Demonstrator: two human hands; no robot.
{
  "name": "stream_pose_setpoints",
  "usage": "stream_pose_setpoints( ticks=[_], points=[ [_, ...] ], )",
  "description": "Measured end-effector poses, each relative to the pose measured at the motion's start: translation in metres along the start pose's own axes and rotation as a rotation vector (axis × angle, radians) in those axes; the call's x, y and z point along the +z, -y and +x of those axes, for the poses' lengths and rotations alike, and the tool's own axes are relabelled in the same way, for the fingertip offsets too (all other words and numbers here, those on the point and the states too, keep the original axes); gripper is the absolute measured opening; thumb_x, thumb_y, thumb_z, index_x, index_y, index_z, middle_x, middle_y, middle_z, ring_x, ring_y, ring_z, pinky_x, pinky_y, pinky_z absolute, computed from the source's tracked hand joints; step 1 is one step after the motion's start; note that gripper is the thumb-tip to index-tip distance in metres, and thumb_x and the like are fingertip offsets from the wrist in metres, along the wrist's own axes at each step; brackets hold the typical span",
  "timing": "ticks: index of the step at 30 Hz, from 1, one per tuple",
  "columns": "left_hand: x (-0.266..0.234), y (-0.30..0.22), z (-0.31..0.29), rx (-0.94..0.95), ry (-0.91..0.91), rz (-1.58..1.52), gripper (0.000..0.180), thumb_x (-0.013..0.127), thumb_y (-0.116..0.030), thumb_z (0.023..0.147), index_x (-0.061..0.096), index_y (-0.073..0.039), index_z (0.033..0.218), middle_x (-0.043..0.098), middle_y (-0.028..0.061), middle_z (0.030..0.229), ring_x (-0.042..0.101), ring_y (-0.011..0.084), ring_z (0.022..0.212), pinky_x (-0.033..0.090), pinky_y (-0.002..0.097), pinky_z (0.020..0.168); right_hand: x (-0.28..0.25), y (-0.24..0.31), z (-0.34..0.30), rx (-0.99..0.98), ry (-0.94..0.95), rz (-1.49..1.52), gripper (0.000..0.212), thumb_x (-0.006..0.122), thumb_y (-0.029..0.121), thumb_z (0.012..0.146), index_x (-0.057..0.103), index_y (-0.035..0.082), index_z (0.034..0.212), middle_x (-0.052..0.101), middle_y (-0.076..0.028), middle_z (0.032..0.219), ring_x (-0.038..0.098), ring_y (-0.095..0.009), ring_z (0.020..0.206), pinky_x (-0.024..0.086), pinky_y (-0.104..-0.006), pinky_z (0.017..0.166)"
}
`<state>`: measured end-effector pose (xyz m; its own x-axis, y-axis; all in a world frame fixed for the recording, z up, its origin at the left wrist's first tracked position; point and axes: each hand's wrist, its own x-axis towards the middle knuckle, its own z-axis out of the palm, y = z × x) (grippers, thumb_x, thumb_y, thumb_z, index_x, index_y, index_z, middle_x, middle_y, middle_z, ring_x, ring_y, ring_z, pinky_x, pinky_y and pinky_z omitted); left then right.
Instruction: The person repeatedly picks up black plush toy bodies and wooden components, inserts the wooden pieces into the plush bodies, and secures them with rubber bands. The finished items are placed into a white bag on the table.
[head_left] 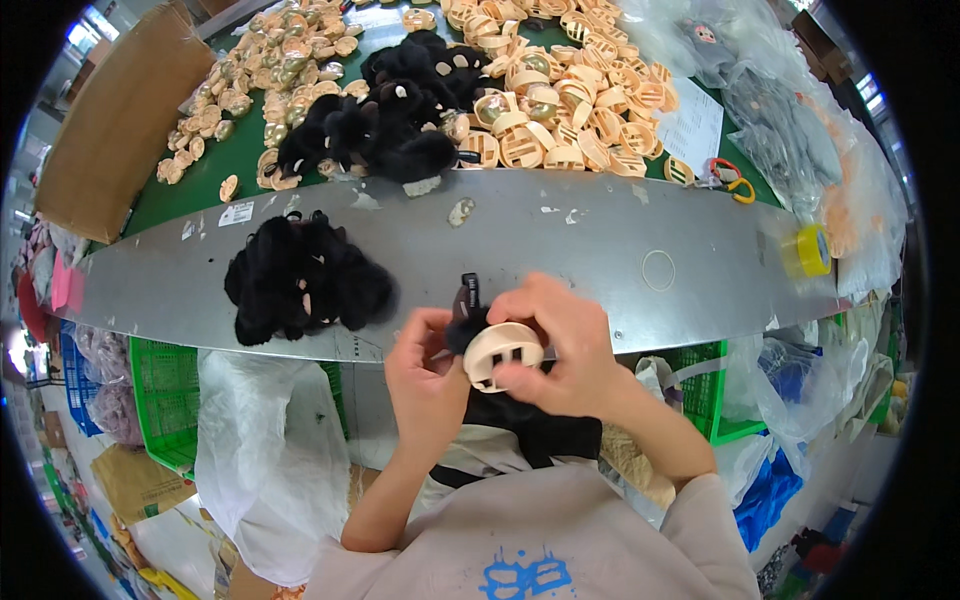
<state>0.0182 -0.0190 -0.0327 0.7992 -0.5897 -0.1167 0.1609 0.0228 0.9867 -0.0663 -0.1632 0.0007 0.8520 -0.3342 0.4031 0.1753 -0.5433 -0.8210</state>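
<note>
In front of my body, over the near edge of the metal table, both hands are closed on one small assembly. My right hand [560, 345] grips a round cream plastic piece [503, 350] with slots in its face. Pinched in my left hand [428, 360] is a black plush piece [463, 328], pressed against the plastic piece; a dark fabric tag stands up from it. How the two join is hidden by my fingers. On the table to the left lies a pile of black plush pieces [300, 275].
Beyond the metal table [600, 240], a green surface bears heaped cream plastic parts [580, 90] and more black plush [390, 120]. Scissors [735, 182] and yellow tape [813, 250] sit at right. A cardboard sheet [125, 115] stands left. Green crates [165, 400] are below.
</note>
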Motion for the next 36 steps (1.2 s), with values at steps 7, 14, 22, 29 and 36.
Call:
stream_pose_setpoints(
  ticks=[7, 14, 22, 29, 36],
  points=[
    [0.002, 0.002, -0.005, -0.209, 0.162, -0.582, 0.011, 0.064, -0.011, 0.093, 0.06, -0.004, 0.1, 0.058, -0.0028, 0.092, 0.05, 0.0051, 0.075, 0.037, 0.0187, 0.065, 0.007, 0.005, -0.024, 0.357, -0.147, 0.081, 0.033, 0.08, 0.02, 0.077, 0.053, 0.005, 0.087, 0.055, -0.009, 0.077, 0.052, -0.02, 0.062, 0.042, -0.0315, 0.055],
    [-0.001, 0.017, 0.008, 0.434, 0.049, 0.223, 0.024, 0.069, -0.017, 0.09, 0.055, 0.001, 0.082, 0.053, 0.0083, 0.083, 0.043, 0.0161, 0.067, 0.035, 0.0268, 0.057, 0.03, -0.011, -0.02, -0.031, -0.295, -0.251, 0.031, 0.077, 0.013, 0.076, 0.047, 0.003, 0.076, 0.046, -0.01, 0.075, 0.043, -0.026, 0.064, 0.034, -0.0368, 0.057],
    [0.008, 0.021, 0.012, 0.572, 0.086, 0.475, 0.015, 0.068, -0.008, 0.085, 0.056, 0.0, 0.083, 0.055, 0.0127, 0.082, 0.051, 0.0266, 0.066, 0.041, 0.0331, 0.057, 0.034, -0.02, -0.009, 0.228, -0.242, 0.324, 0.028, 0.042, 0.026, 0.101, 0.05, 0.001, 0.093, 0.05, -0.014, 0.089, 0.051, -0.023, 0.077, 0.043, -0.0321, 0.071],
    [0.006, 0.032, 0.028, 0.724, 0.127, 0.544, 0.012, 0.066, -0.004, 0.084, 0.055, 0.001, 0.082, 0.053, 0.0138, 0.082, 0.05, 0.0294, 0.067, 0.04, 0.0352, 0.058, 0.041, -0.041, -0.012, 0.387, -0.211, 0.113, 0.02, 0.037, 0.016, 0.102, 0.05, 0.003, 0.094, 0.048, -0.012, 0.068, 0.047, -0.024, 0.056, 0.039, -0.0351, 0.055],
    [0.007, 0.045, 0.028, 0.725, 0.161, 0.553, 0.012, 0.065, -0.004, 0.083, 0.054, 0.001, 0.082, 0.053, 0.0125, 0.081, 0.051, 0.0305, 0.07, 0.042, 0.038, 0.059, 0.047, -0.052, 0.005, 0.366, -0.218, -0.033, 0.031, 0.041, 0.021, 0.103, 0.049, 0.002, 0.08, 0.049, -0.015, 0.066, 0.046, -0.031, 0.057, 0.039, -0.0376, 0.055]
  ],
)
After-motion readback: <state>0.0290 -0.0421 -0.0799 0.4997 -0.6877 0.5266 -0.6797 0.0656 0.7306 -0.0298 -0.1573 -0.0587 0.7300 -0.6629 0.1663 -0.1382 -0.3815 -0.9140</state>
